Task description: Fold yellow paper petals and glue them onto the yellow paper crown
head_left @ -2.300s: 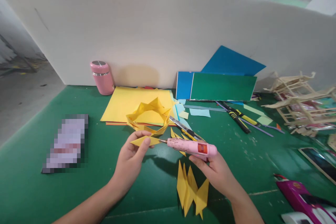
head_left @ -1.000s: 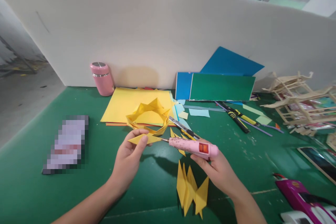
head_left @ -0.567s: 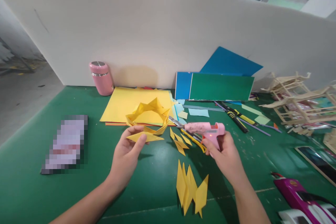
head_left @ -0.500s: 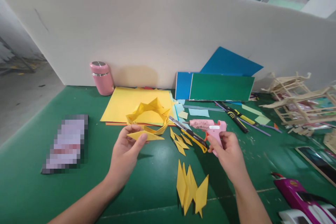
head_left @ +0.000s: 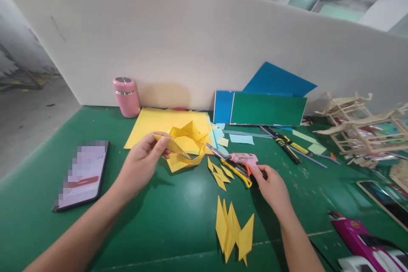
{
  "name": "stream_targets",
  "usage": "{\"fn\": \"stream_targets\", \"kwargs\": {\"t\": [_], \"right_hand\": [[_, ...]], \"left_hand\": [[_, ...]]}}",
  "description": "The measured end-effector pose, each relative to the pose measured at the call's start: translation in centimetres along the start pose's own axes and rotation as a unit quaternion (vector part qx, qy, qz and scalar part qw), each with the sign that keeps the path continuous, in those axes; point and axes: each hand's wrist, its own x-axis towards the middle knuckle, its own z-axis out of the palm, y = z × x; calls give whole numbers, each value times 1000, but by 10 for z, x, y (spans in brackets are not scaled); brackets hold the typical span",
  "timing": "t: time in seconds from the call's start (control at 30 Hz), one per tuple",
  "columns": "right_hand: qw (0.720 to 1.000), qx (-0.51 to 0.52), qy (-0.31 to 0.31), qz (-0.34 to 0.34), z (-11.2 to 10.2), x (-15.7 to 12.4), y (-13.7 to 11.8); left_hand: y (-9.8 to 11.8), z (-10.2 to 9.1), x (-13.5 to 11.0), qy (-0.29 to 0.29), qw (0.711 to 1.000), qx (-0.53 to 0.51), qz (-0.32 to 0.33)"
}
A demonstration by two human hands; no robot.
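Observation:
My left hand (head_left: 145,159) pinches a folded yellow paper piece (head_left: 174,146), its tip slanting down to the right. Behind it, partly overlapped, is a pointed ring of folded yellow paper (head_left: 191,128); I cannot tell whether the two touch. Closed on the handle of a pink glue gun (head_left: 245,158) is my right hand (head_left: 271,187). The gun lies low, nozzle leftward, over a yellow and black utility knife (head_left: 245,179). Small folded yellow pieces (head_left: 218,174) lie left of the knife, and larger ones (head_left: 232,229) nearer me.
Yellow paper sheets (head_left: 149,121) lie behind the ring, beside a pink flask (head_left: 126,97). A phone (head_left: 86,174) rests at left. Pliers (head_left: 287,146), paper scraps (head_left: 241,139) and a wooden stick model (head_left: 366,127) are to the right. Blue and green boards (head_left: 269,108) lean on the white partition.
My left hand has moved slightly left and up, tilting the paper piece tip down. My right hand has lowered the glue gun toward the knife and turned it flatter.

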Motion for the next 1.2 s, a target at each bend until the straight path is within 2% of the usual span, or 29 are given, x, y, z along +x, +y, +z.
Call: {"fn": "stream_targets", "kwargs": {"t": [0.1,0.17,0.27,0.37,0.47,0.6,0.8,1.03,1.2], "right_hand": [[1000,-12,-11,15,-1,0,-4],[999,5,10,30,-3,-3,-10],[991,128,37,19,-8,-11,-29],[964,265,-38,-8,-12,-22,-52],[963,249,-103,-17,-13,-32,-68],[958,231,-164,-34,-7,-41,-71],[953,253,-156,-64,-3,-49,-69],[952,237,-160,-108,-10,-51,-81],[954,232,-155,-112,-12,-50,-84]], "left_hand": [[3,1,6,-38,999,32,-13],[3,3,8,-63,996,60,-1],[3,7,7,-97,988,116,18],[4,11,6,-120,983,140,19],[2,11,5,-131,983,129,13],[-3,8,5,-153,979,131,-10],[6,10,1,-155,967,191,-64],[11,12,-2,-163,956,242,-30],[9,12,-3,-172,948,266,-9]]}}
